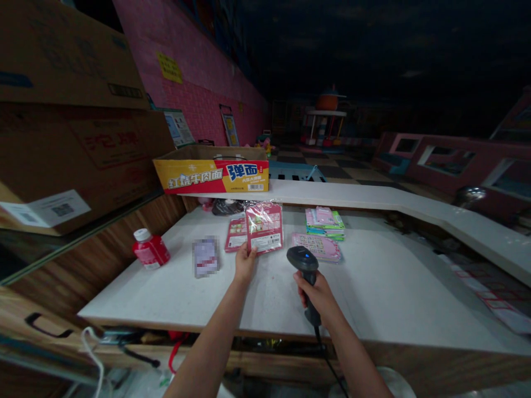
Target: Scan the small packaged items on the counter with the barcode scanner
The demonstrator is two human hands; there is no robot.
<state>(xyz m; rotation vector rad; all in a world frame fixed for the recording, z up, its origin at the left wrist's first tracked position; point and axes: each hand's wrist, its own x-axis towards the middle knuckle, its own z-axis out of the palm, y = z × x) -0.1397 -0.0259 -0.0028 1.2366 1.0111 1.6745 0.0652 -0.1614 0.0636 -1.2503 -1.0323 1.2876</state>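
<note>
The left hand (pixel 245 263) is holding a pink pack (pixel 264 228) inside clear wrapping (pixel 277 208); the right hand (pixel 317 296) is gripping a scanner (pixel 306 264).

dim | upper right near-black | glare on packet (pixel 264 225) | edges stretched

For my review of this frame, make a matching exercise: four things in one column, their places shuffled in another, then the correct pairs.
Things
1. scanner
2. bottle
3. yellow-red box
4. front packet

Places
a. on the ledge behind the desk
b. in the left hand
c. in the right hand
d. at the left side of the desk

Pairs: 1-c, 2-d, 3-a, 4-b
</note>
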